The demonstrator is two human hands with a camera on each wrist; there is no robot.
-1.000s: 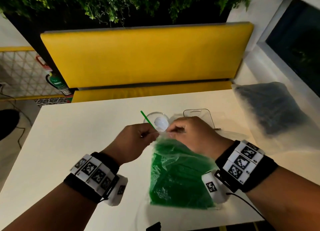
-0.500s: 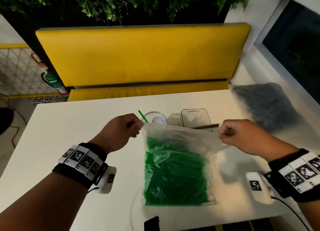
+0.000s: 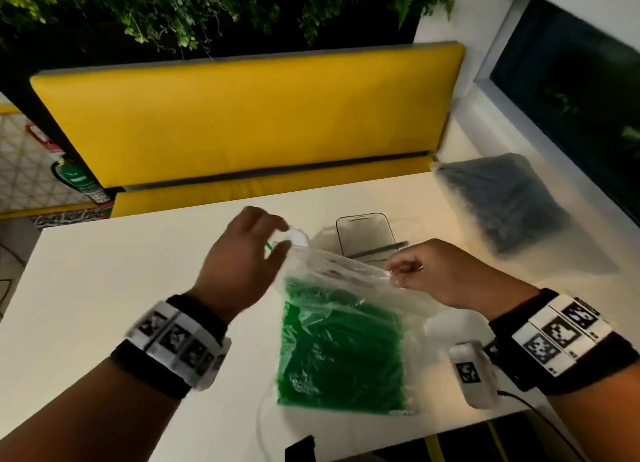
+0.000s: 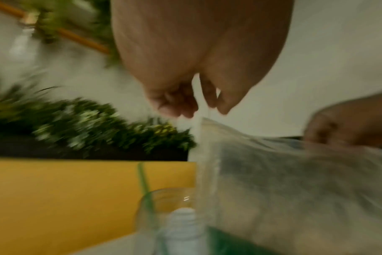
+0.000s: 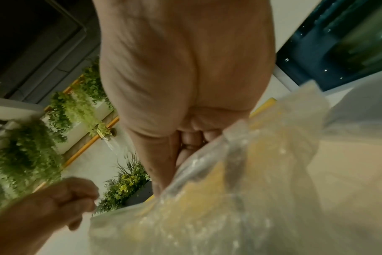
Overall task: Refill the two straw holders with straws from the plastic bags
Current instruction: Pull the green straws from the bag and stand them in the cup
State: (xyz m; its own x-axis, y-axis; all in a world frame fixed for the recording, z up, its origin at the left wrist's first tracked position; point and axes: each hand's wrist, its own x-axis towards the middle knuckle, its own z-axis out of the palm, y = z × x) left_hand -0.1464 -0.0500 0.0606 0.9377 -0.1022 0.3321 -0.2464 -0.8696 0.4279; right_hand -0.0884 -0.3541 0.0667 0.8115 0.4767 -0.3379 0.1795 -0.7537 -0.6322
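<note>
A clear plastic bag of green straws lies on the white table with its top edge lifted. My right hand pinches that edge near its right end. My left hand is blurred at the bag's top-left corner, and in the left wrist view the bag runs up between its fingers. Behind it stands a round clear holder with one green straw. The rectangular clear holder stands to the right with a dark straw across it.
A bag of black straws lies at the table's far right by the window ledge. A yellow bench runs behind the table. A small dark object sits at the near edge.
The hands pulled apart from the middle of the bag's top, opening it. Since then my right hand has come back leftward along the edge, and my left hand has risen a little.
</note>
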